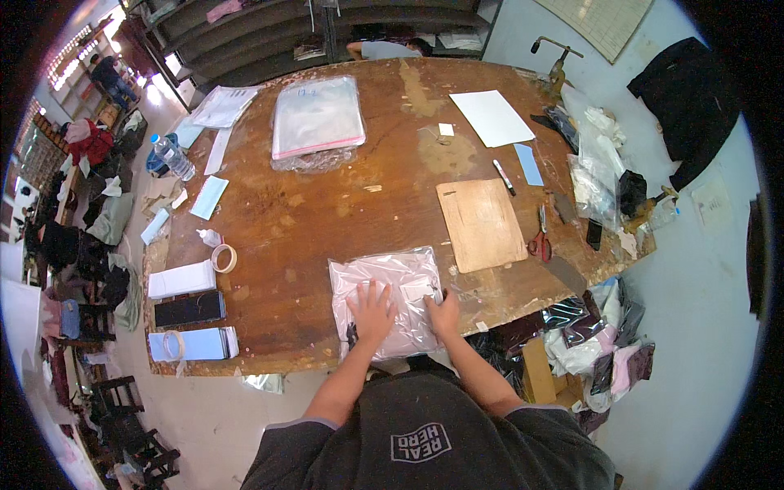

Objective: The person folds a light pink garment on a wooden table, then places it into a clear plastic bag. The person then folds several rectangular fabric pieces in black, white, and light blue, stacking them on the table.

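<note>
A folded pink garment [392, 343] lies in a clear plastic bag [346, 269] at the table edge before me. My left hand [373, 313] rests flat on the bag with its fingers spread. At the bag's right side is my right hand [446, 313], its thumb over the edge and its fingers curled beside it. Whether those fingers pinch the plastic cannot be told. A pale rectangular tag or card [416, 290] shows through the plastic near my right thumb. Something small and dark [351, 334] is at the bag's lower left.
On the wooden table [294, 226] lie a cardboard sheet [482, 225], red-handled scissors [540, 242], a marker [505, 177], a stack of clear bags [318, 116], a tape roll [224, 258] and a water bottle [173, 157]. A person [392, 49] bends beyond the far edge.
</note>
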### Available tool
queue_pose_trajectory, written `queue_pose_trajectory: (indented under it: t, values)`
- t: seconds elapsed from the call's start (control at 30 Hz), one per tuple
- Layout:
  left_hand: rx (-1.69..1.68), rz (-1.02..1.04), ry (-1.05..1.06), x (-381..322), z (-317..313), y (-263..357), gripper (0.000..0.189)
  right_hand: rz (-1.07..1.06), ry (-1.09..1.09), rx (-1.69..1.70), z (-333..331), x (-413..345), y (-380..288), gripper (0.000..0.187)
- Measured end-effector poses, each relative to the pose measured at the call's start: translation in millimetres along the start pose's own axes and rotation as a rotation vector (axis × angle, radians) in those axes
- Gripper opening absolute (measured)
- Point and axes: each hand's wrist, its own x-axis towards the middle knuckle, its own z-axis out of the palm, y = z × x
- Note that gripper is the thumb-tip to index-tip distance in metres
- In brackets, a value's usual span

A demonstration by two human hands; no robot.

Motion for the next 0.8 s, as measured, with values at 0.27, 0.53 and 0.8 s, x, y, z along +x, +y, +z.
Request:
queue_pose_trajectory:
  t: [0.27,0.53,0.8]
  values:
    - [-0.228,-0.087,0.205,7.2,-26.1,3.6,0.055,-0.177,-0.26,0.617,-37.2,43.5,-57.1,0.028]
    - [-0.19,-0.006,0.163,25.7,-55.0,46.3,0.049,-0.526,0.447,1.261,-212.2,175.8,-168.2,0.041]
    - [-0.159,0.175,-0.106,44.0,-16.0,93.0,0.05,-0.457,0.063,0.198,-73.6,149.3,-21.9,0.03]
